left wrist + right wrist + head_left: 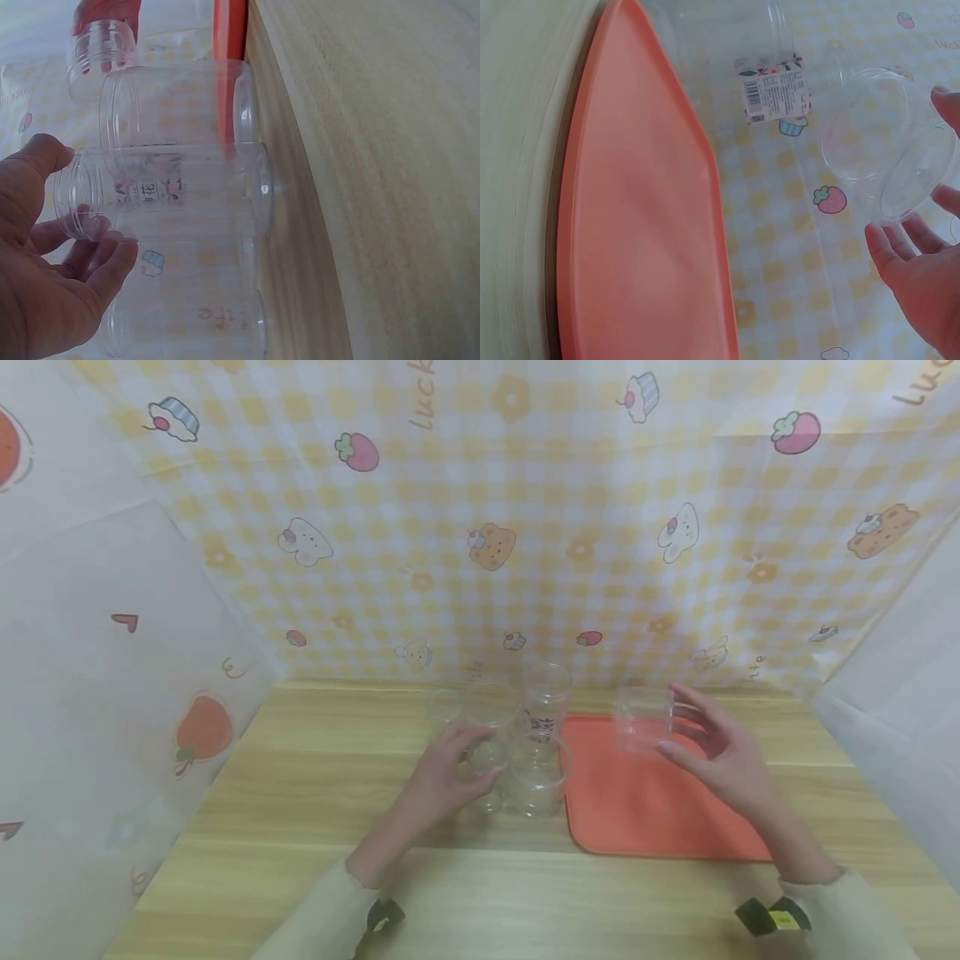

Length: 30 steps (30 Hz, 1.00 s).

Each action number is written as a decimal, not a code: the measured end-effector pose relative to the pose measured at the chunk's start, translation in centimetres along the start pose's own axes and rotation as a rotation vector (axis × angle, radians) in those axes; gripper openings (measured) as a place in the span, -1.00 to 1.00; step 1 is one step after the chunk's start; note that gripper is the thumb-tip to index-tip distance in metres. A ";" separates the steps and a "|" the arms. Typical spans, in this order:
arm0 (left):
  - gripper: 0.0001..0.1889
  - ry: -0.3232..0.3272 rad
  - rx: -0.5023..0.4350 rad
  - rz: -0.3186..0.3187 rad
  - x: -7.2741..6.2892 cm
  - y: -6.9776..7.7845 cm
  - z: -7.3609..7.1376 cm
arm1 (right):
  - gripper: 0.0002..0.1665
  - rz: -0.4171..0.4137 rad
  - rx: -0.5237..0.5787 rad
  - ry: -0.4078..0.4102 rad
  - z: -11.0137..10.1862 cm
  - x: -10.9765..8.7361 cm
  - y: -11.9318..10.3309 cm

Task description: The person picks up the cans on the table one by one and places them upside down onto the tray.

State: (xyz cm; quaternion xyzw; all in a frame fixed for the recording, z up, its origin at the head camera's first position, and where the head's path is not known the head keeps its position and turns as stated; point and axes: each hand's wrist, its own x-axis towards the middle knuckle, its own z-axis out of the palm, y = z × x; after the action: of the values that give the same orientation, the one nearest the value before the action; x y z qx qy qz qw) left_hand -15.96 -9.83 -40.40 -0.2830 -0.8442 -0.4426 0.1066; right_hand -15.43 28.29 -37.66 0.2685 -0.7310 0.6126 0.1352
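Sleeves (315,917) nearest; your left hand (441,777) grips tall jar (214,193) left of tray (660,814), right hand (722,758) pinches short jar (642,720) above tray. Yank tall jar, you could topple neighbour jars (538,789) crowding it; slack pinch could drop short jar. Clear sides overlap: which jar bears label (150,181), you can't tell.

From the head view, lettering on the rear jar's label (542,725) is too blurred to read; the clear jars (534,797) overlap — their outlines hard to separate beside the left fingers (459,743); the right arm (798,835) hides much of the orange tray's (645,225) right side; the right-wrist view's edges crop that tray and the right fingers (889,259).
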 end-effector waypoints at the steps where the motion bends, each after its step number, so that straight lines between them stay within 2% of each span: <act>1: -0.47 0.000 0.001 -0.001 0.0 0.0 0.0 | -0.06 0.005 -0.012 0.000 -0.1 0.0 0.0; 12: -0.47 0.001 -0.010 0.016 -0.1 -0.1 0.2 | -0.05 0.076 -0.174 -0.013 -1.0 -0.4 0.1; 30: -0.46 0.005 -0.020 -0.001 -0.1 0.0 0.1 | -0.10 0.208 -0.340 -0.008 -2.1 -0.6 0.6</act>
State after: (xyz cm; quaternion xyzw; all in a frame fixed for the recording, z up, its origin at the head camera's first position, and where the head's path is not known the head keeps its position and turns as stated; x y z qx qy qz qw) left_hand -15.82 -9.76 -40.52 -0.2824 -0.8396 -0.4519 0.1056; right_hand -15.57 30.51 -37.97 0.1675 -0.8482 0.4900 0.1115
